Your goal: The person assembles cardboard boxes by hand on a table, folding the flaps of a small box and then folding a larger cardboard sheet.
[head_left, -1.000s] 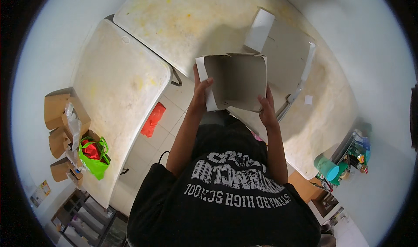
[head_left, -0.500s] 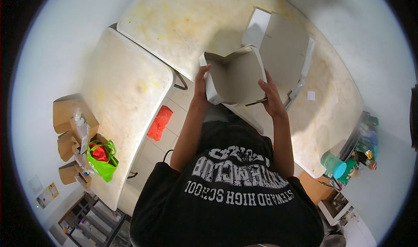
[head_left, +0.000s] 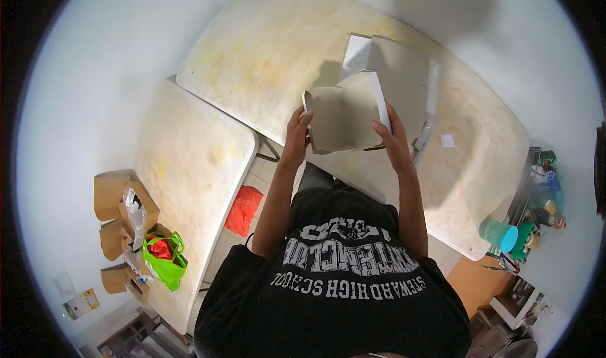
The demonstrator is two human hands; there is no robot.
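The left hand and right hand grip a carton, partly hiding another box on the far desk; a green bag sits near left.

There are two hands, a left hand and a right hand; two boxes, a held box and an opened box; two tables, a left table and a right table; one green bag; one teal cup; one white square; one black shirt.
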